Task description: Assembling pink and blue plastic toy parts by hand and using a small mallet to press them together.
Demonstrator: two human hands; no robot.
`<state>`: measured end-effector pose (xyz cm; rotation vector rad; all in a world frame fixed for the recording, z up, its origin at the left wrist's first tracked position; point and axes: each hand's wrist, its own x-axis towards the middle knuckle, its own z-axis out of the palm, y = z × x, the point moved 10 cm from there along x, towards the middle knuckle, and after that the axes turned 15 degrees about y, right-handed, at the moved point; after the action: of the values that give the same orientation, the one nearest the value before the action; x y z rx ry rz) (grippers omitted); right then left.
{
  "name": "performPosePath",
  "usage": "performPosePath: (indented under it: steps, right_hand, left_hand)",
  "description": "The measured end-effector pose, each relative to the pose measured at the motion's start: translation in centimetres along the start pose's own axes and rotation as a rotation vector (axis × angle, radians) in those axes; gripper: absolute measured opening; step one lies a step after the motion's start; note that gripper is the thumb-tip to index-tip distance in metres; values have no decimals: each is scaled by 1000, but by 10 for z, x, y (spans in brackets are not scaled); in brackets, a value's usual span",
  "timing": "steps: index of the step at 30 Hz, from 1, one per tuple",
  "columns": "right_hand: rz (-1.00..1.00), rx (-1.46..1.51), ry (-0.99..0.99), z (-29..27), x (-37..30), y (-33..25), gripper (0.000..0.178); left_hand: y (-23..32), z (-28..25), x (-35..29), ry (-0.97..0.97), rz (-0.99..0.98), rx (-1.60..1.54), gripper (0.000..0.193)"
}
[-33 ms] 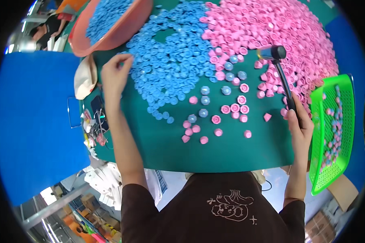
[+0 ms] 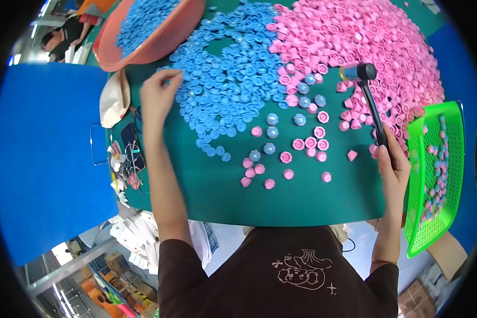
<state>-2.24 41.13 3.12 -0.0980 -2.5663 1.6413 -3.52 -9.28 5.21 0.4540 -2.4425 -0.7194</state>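
Observation:
My right hand (image 2: 395, 164) is wrapped around the black handle of a mallet (image 2: 372, 108). The head, with one black face and one yellowish face, is raised beside the pink pile. Thumb and fingers of my left hand (image 2: 160, 98) come together in a pinch at the left edge of the blue discs (image 2: 228, 79); whatever they hold is too small to make out. Between the hands, pink cup-shaped pieces (image 2: 310, 142) lie loose, some on their sides. Among them stand several pieces topped with a blue disc (image 2: 272, 132).
A large heap of pink pieces (image 2: 350, 32) covers the far right. Behind my left hand a tilted orange basin (image 2: 183, 26) holds more blue discs. At right, a green basket (image 2: 416, 212) contains pink-and-blue pieces. A phone (image 2: 129, 140) and a cream cloth bag (image 2: 114, 103) lie at the left edge.
The whole view has shifted slightly. My left hand stays pinched beside the blue discs, and my right hand keeps its grip on the mallet.

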Motion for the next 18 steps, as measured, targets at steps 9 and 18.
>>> performPosePath:
  steps: [9, 18]
  right_hand:
    - [47, 21, -83, 20, -18, 7, 40]
    - [-14, -2, -84, 19, -18, -1, 40]
  left_hand:
    - [-1, 4, -22, -193, -96, 389, 17]
    - [2, 15, -27, -172, 143, 371, 26]
